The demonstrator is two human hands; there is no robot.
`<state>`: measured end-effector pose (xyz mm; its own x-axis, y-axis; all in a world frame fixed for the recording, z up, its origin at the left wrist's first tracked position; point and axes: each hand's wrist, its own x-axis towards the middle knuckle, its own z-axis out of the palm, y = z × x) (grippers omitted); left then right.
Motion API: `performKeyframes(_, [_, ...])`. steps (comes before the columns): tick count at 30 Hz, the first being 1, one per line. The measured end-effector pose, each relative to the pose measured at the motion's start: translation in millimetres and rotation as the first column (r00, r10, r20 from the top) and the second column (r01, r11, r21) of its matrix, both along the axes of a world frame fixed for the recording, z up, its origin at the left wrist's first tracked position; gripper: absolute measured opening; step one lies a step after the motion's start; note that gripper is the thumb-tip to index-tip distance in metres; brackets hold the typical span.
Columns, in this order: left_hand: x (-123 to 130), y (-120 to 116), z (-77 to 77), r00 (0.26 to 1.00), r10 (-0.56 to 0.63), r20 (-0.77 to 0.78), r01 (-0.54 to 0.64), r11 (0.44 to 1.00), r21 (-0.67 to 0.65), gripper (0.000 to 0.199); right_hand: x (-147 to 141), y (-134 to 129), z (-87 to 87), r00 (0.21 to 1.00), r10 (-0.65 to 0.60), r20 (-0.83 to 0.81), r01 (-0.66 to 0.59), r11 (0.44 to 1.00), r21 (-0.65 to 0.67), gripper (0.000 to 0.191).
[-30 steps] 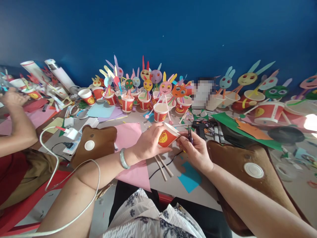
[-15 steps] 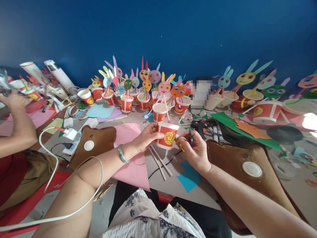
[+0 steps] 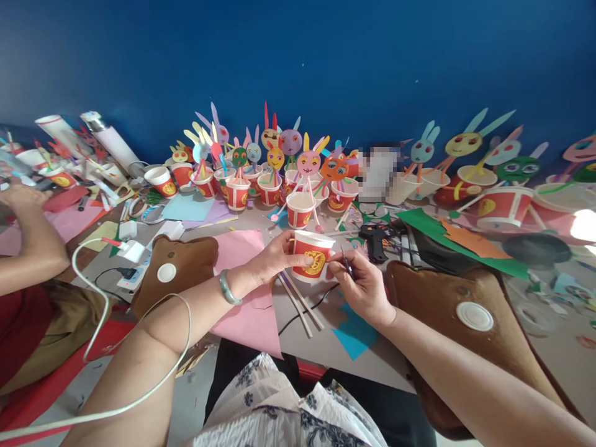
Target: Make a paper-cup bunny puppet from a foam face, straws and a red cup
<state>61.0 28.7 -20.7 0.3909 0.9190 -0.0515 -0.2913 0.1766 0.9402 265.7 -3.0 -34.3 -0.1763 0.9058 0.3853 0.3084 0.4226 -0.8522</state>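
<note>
Left hand [image 3: 272, 259] closed about the left side of a red-and-white paper cup [image 3: 310, 251], thumb across its front, the cup upright above the worktop [image 3: 316, 352]; right hand [image 3: 365, 282] curled, its fingers closed on a small dark tool [image 3: 346, 265] just beside the cup's right side, contact with the cup not discernible; below, pale sticks [image 3: 303, 323] lie between pink paper [image 3: 246, 313] and blue paper [image 3: 356, 337]; behind, a black glue gun [image 3: 374, 241] and cups bearing rabbit-faced figures [image 3: 308, 162].
</note>
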Motion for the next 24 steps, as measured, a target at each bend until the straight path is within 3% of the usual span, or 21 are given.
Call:
performKeyframes(3, [0.5, 1.2, -3.3, 0.998, 0.066, 0.006, -0.066, 0.996, 0.057, 0.062, 0.3, -0.8, 2.7, 0.999, 0.024, 0.027, -0.024, 0.999, -0.022, 0.033])
performKeyframes(9, [-1.5, 4.2, -5.3, 0.990, 0.139, -0.032, -0.133, 0.981, 0.143, 0.061, 1.4, -3.9, 12.7, 0.972, 0.203, 0.117, -0.198, 0.979, -0.050, 0.042])
performKeyframes(16, [-4.4, 9.0, -8.4, 0.974, 0.204, -0.102, -0.175, 0.955, 0.240, 0.059, -2.5, -5.6, 12.5, 0.976, 0.129, 0.177, -0.113, 0.989, -0.096, 0.038])
performKeyframes(24, [-6.7, 10.7, -13.0, 0.982, 0.163, -0.098, -0.128, 0.947, 0.296, 0.063, -3.8, -5.3, 10.8, 0.979, 0.119, 0.168, -0.094, 0.984, -0.150, 0.040])
